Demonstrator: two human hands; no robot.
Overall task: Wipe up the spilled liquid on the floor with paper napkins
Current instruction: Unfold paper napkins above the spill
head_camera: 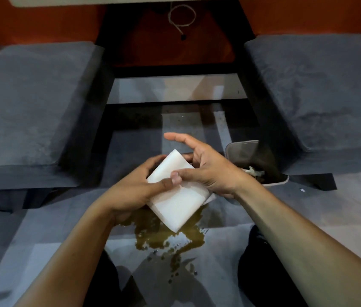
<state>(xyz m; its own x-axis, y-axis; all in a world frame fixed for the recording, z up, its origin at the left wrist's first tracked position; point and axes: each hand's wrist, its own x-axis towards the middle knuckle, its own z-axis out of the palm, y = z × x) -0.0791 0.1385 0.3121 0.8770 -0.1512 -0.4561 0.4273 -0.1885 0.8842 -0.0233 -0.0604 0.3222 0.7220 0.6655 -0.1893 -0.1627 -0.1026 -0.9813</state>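
- Stack of paper napkins (176, 191), white and folded, held in the air between both hands, above the floor (330, 207).
- Left hand (135, 187) grips the stack from its left side, fingers curled round the edge, thumb on the top face.
- Right hand (206, 169) pinches the top sheet with its thumb near the stack's middle; the other fingers are spread and lifted, index reaching forward. Looks like peeling a sheet off.
- Stack's long axis runs diagonally, far-left to near-right; its near corner hangs over the spill.
- Spilled liquid (170, 235), yellowish-brown, lies directly below the napkins and trails toward the person, between the knees.
- Both hands are about equally near; the coming move is straight down.
- Nothing wiped yet by the look of it.
- Small bin (237, 152) sits right of the hands, by a grey seat cushion (321, 96).
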